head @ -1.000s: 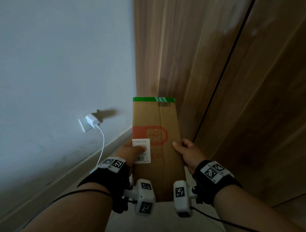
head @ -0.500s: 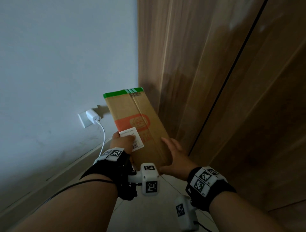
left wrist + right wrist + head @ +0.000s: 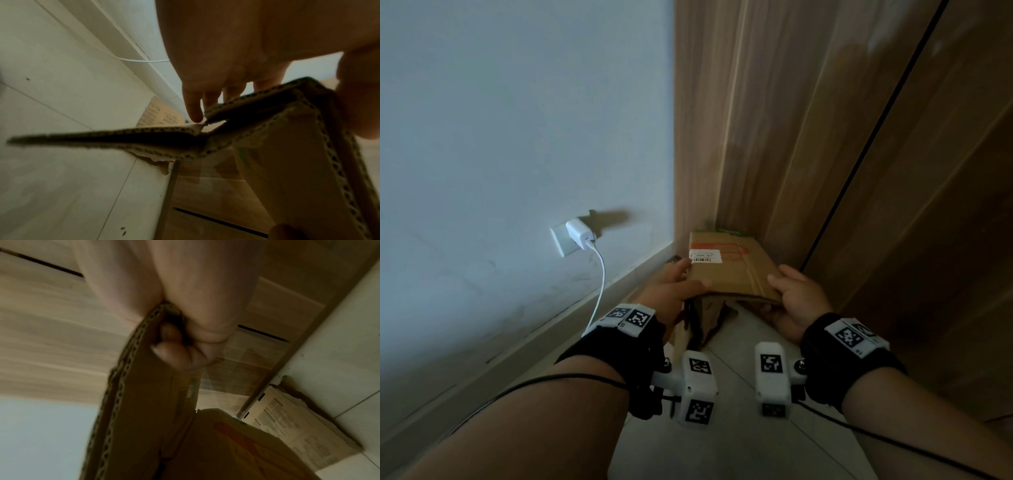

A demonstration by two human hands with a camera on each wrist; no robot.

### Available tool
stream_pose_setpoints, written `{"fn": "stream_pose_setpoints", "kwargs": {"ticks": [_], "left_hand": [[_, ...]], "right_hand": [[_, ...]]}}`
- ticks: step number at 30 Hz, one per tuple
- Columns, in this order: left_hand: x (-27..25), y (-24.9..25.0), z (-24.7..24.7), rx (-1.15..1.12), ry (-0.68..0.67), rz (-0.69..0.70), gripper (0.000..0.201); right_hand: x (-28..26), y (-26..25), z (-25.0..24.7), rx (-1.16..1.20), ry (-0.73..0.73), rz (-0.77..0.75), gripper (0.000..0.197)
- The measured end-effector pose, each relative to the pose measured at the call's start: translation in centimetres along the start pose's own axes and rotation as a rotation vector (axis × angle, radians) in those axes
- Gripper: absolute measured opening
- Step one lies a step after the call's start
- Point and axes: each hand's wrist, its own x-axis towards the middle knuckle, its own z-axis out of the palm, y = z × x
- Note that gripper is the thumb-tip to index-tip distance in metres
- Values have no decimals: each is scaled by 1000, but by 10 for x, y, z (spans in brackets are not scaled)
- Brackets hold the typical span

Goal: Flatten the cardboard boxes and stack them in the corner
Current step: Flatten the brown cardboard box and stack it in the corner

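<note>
A flattened brown cardboard box (image 3: 726, 274) with a white label and a red logo hangs almost level, low in the corner. My left hand (image 3: 674, 287) holds its near left edge, thumb on top and fingers along the side. My right hand (image 3: 794, 294) grips the near right corner, thumb above and fingers curled beneath. Loose flaps hang under the near edge. The left wrist view shows the box's corrugated edge (image 3: 287, 162) between thumb and fingers. In the right wrist view my fingers curl under the cardboard (image 3: 144, 402). Another flattened printed box (image 3: 298, 426) lies on the floor below, against the wall.
A white charger (image 3: 580, 234) sits in a wall socket on the left, and its cable (image 3: 601, 284) drops towards the skirting board. Wooden cabinet panels (image 3: 825, 137) close the corner at the back and right. Pale floor tiles (image 3: 739, 428) lie beneath my wrists.
The box was upright and higher, then tilted left. Both hands have now lowered it into the corner and tipped it nearly flat; the right hand has shifted to the near right corner.
</note>
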Motion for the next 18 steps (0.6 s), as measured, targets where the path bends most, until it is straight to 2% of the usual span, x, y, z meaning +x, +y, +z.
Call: {"fn": "stream_pose_setpoints", "kwargs": {"ticks": [3, 7, 10, 15, 18], "left_hand": [[-1, -2, -3, 86, -60, 27, 55], [2, -5, -3, 348, -42, 10, 87], [4, -8, -4, 455, -59, 17, 97], [8, -8, -16, 567, -186, 49, 114], [11, -11, -18, 799, -132, 77, 116]], "right_hand": [[3, -3, -4, 58, 20, 24, 54], [2, -6, -6, 78, 31, 24, 53], [0, -9, -6, 65, 41, 32, 48], [1, -15, -11, 57, 82, 34, 50], [0, -15, -11, 81, 75, 41, 50]]}}
